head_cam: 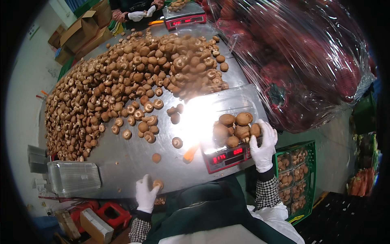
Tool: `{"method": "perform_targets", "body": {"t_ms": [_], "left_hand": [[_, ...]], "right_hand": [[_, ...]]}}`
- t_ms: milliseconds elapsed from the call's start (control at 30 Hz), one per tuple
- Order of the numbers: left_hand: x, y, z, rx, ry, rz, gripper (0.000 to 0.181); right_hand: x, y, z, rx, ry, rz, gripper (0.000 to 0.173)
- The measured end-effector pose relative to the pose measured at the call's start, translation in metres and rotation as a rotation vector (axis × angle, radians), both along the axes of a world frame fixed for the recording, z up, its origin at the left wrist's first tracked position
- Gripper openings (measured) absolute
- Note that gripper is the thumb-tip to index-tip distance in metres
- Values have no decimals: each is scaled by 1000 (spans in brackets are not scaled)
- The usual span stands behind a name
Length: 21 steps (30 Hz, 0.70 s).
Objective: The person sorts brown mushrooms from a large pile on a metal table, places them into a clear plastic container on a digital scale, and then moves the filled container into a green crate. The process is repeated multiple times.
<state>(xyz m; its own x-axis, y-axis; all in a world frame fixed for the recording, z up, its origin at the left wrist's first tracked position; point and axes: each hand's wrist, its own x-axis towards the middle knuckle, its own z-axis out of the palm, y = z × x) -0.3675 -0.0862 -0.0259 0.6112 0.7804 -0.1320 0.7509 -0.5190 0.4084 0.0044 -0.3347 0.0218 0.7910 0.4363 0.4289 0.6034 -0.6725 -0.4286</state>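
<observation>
My left hand [145,194], in a white glove, is at the table's near edge with a shiitake mushroom [158,184] between thumb and forefinger. At the right, my gloved right hand [264,146] has its thumb and fingers around a mushroom [255,130] at the end of a clear plastic tray. Several large brown mushrooms [227,119] fill this tray, which sits on a red digital scale [214,166] with a lit display. A single mushroom [156,157] and an orange-handled tool [191,153] lie between my hands. Glare hides part of the scale's left side.
A big mushroom heap [122,76] covers the far side of the steel table [122,170]. Stacked clear trays [74,178] stand at left. A green crate [313,183] of filled packs is at right, below wrapped red net sacks [292,61]. A co-worker's gloved hands [141,15] are opposite.
</observation>
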Motion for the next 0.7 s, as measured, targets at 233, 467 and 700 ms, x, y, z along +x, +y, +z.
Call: {"method": "perform_targets", "body": {"t_ms": [233, 467, 700], "left_hand": [[3, 16, -43, -167, -94, -87, 36], [125, -4, 56, -716, -727, 15, 21], [260, -50, 87, -289, -982, -724, 29]], "right_hand": [[13, 4, -3, 23, -25, -14, 52], [40, 40, 6, -380, -82, 29, 56], [49, 37, 6, 75, -25, 21, 53]]}}
